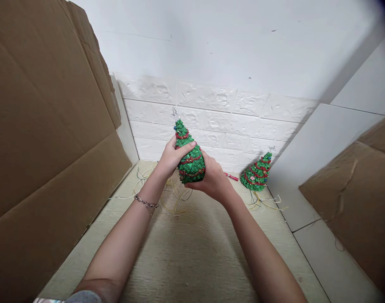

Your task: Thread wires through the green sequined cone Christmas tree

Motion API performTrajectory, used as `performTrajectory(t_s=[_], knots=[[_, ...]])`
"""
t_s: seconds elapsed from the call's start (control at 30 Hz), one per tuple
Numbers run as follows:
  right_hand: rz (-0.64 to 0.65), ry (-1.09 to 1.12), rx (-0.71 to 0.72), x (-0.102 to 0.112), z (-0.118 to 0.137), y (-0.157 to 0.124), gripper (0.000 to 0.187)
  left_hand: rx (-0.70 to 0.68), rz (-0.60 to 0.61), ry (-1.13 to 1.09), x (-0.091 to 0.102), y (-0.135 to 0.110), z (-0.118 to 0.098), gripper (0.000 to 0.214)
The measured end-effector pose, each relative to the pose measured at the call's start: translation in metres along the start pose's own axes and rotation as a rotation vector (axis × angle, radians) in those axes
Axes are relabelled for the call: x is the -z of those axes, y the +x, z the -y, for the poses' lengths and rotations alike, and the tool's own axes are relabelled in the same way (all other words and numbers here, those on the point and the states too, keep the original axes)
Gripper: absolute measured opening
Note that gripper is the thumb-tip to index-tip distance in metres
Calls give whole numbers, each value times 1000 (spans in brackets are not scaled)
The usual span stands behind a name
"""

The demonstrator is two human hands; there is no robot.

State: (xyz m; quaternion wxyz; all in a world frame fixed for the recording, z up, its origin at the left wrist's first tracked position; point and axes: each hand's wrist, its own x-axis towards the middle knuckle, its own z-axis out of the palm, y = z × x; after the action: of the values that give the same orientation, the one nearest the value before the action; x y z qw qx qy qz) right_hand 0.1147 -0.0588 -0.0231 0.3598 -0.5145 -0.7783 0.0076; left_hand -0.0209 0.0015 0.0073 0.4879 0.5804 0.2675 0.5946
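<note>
Both of my hands hold a small green Christmas tree figurine [190, 165] above the table, its top leaning to the left. It has red garlands, glitter and a clear star [175, 112] at the tip. My left hand [173, 158] wraps its left side, with the thumb across the front. My right hand [215, 176] grips the lower right side and the base. Loose thin wires [175, 206] in white and yellow show below and behind the figurine; whether they join it I cannot tell. Part of the tree's back and underside is hidden.
A second Christmas tree figurine [257, 173] stands at the right by the wall, with loose wires [263, 202] at its base. Behind my right hand lies a red pen-like stick [232, 176]. Cardboard [47, 105] rises on the left, and more cardboard [353, 189] on the right.
</note>
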Motion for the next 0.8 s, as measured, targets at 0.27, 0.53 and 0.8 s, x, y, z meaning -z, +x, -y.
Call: performTrajectory(t_s=[0.27, 0.53, 0.8], knots=[[53, 231, -174, -10, -31, 6, 68, 24, -97, -52, 11, 6, -6, 39], [417, -329, -298, -40, -60, 0, 32, -134, -345, 56, 43, 18, -11, 37], [504, -451, -204, -63, -69, -10, 30, -140, -343, 108, 49, 19, -12, 38]])
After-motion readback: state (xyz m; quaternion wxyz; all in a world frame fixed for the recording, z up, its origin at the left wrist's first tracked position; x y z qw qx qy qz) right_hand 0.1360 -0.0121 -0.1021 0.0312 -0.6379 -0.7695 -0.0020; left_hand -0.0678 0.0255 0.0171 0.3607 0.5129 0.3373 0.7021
